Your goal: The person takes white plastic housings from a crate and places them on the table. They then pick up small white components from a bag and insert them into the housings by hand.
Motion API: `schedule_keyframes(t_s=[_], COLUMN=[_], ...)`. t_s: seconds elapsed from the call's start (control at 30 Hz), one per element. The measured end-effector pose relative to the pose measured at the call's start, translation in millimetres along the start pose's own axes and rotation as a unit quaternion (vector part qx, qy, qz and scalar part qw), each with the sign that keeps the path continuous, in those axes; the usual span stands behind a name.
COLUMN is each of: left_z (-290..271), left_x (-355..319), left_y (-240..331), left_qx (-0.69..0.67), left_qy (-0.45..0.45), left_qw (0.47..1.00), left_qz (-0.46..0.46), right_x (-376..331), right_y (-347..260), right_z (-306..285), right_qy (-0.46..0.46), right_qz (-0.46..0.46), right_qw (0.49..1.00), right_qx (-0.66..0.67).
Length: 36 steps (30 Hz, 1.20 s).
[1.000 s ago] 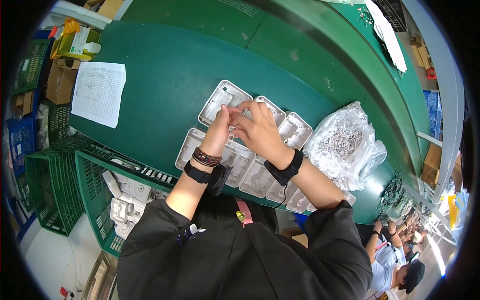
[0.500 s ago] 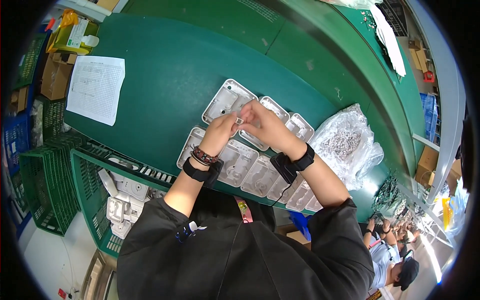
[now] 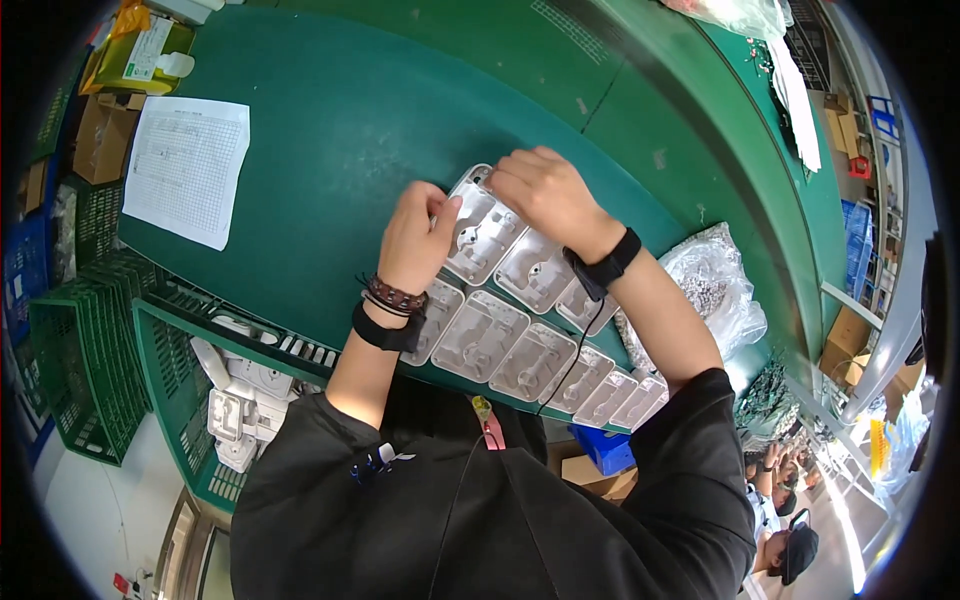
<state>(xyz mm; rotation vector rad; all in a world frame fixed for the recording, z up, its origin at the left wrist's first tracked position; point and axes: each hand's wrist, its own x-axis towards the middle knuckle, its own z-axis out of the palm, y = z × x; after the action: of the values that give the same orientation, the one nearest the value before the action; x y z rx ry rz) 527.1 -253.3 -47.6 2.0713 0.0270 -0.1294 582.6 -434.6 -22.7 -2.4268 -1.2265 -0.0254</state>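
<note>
A white plastic housing (image 3: 478, 240), an open shallow shell with moulded ribs and a round post, lies on the green table between my hands. At its left edge is my left hand (image 3: 412, 240), fingers curled and thumb against the rim. My right hand (image 3: 545, 195) reaches over the far right corner with its fingers bent together; whatever is beneath the fingertips is hidden. Another housing (image 3: 532, 270) lies just right of it, partly under my right wrist. Nearer me runs a row of several similar shells, among them a larger housing (image 3: 480, 335).
A clear bag of small metal parts (image 3: 715, 285) sits at the right. A printed sheet (image 3: 187, 170) lies at the left. Green crates (image 3: 165, 400) stand beside the table, one with white parts. A thin black cable (image 3: 578, 360) crosses the near row. A person (image 3: 785, 545) is at lower right.
My hands have parted from a pinch over a small square piece and moved to opposite sides of the far housing. That small piece is no longer visible. The view has shifted slightly.
</note>
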Motion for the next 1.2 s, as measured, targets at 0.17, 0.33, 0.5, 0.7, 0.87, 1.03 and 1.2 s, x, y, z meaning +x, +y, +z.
schedule_keyframes(t_s=[0.17, 0.33, 0.5, 0.7, 0.87, 1.03, 1.2], left_z=[1.9, 2.1, -2.6, -28.8, -18.5, 6.2, 40.5], left_x=[-0.7, -0.6, -0.2, -8.9, -54.7, -102.6, -139.3], left_y=[-14.7, -20.5, -21.1, 3.3, 42.6, 85.6, 123.6], left_qx=[0.127, 0.137, 0.131, 0.026, -0.238, -0.111, -0.125], left_qy=[-0.041, -0.089, -0.072, -0.033, -0.099, -0.215, -0.279], left_qw=[0.991, 0.986, 0.989, 0.999, 0.964, 0.934, 0.895], left_qz=[0.001, -0.011, 0.007, 0.018, 0.058, 0.263, 0.325], right_x=[3.4, 4.6, -2.6, -19.8, -41.3, -91.2, -185.0], right_y=[11.8, 11.2, 0.9, -13.7, -118.9, -161.0, -194.8], right_z=[18.0, 23.7, 17.0, 9.6, 7.1, -3.3, -12.4], right_qy=[-0.054, -0.071, -0.033, 0.1, 0.095, 0.204, 0.307], right_qz=[0.014, 0.028, 0.063, 0.285, 0.471, 0.39, 0.41], right_qw=[0.997, 0.993, 0.996, 0.933, 0.436, 0.224, 0.257], right_qx=[-0.055, -0.094, -0.051, 0.197, 0.761, 0.87, 0.82])
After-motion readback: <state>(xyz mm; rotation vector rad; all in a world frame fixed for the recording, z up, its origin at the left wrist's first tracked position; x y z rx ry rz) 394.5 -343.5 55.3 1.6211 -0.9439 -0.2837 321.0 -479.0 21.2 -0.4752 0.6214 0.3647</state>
